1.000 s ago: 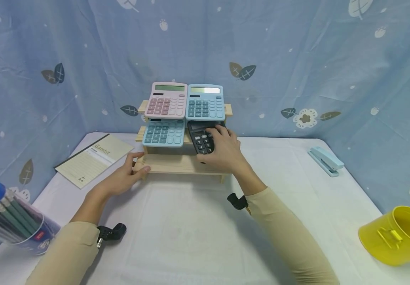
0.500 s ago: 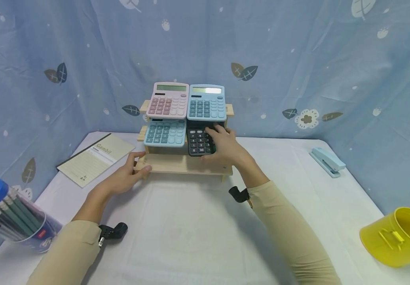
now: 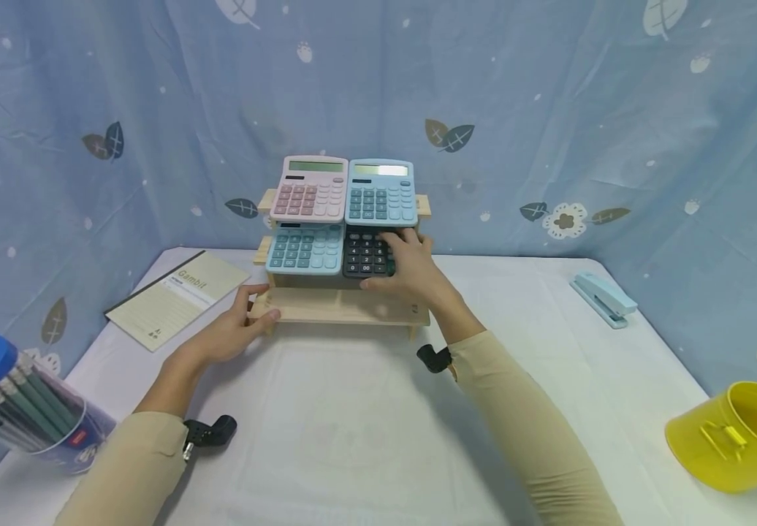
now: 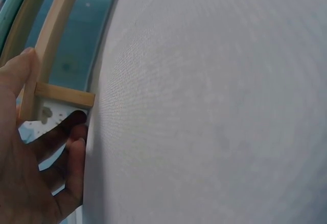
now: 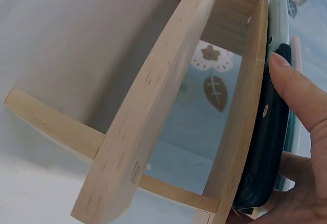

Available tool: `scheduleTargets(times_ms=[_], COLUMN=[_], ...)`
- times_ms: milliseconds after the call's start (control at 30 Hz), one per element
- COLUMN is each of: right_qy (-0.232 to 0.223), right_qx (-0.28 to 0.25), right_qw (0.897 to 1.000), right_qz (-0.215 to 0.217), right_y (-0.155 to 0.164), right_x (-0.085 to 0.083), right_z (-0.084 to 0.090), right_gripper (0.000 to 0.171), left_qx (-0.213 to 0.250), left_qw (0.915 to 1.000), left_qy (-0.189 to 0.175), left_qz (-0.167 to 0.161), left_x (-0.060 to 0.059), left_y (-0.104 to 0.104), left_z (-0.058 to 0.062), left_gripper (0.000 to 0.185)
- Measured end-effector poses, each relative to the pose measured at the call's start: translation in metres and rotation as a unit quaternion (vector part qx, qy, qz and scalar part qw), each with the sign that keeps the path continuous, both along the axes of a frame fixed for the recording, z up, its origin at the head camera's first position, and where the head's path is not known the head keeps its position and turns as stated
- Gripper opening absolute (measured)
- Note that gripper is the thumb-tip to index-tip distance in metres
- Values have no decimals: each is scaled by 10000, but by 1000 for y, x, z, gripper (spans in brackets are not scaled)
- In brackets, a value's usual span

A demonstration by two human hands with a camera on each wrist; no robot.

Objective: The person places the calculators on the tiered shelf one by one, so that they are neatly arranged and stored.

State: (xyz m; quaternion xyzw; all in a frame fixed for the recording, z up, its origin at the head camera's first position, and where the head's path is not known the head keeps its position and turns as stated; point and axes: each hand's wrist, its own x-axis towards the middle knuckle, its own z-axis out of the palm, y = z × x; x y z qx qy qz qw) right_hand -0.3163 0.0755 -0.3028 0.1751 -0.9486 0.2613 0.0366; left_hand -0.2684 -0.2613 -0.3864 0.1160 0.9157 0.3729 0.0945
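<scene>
A stepped wooden rack [image 3: 339, 307] stands at the table's far middle. A pink calculator [image 3: 309, 188] and a blue calculator [image 3: 381, 191] lie on its top step. A second blue calculator [image 3: 305, 248] and a black calculator [image 3: 364, 252] lie on the middle step. My right hand [image 3: 411, 270] holds the black calculator [image 5: 268, 132] by its right side, thumb along its edge. My left hand [image 3: 234, 332] pinches the rack's lower left corner [image 4: 56, 94] between thumb and fingers. The lowest step is bare.
A notebook [image 3: 177, 296] lies left of the rack. A blue-lidded tub of pencils [image 3: 17, 402] sits at the near left. A light blue stapler [image 3: 602, 296] is at the right, and a yellow bucket [image 3: 733, 435] lies at the near right. A blue curtain hangs behind the table.
My right hand has pushed the black calculator up from a tilted, overhanging position until it sits straight on the middle step beside the blue one. The left hand has stayed on the rack.
</scene>
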Motion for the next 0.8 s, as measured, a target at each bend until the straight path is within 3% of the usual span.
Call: scheduleTargets(times_ms=[333,533,800], right_qy=[-67,-55,-117], right_qx=[27,-15,-58], right_qw=[9999,9999,9992], right_qz=[99,146,377], right_y=[2,5,18], right_x=[-5,-6,-2], right_z=[-3,-6,-10], right_gripper=[98,98,104], left_qx=[-47,-23,289], left_qw=[10000,10000,9987], left_qy=[32,5,352], left_qz=[-20,-20,-244], left_x=[0,-5,-8], left_y=[1,2,5], left_z=[2,-2,-4], left_gripper=[75,77,80])
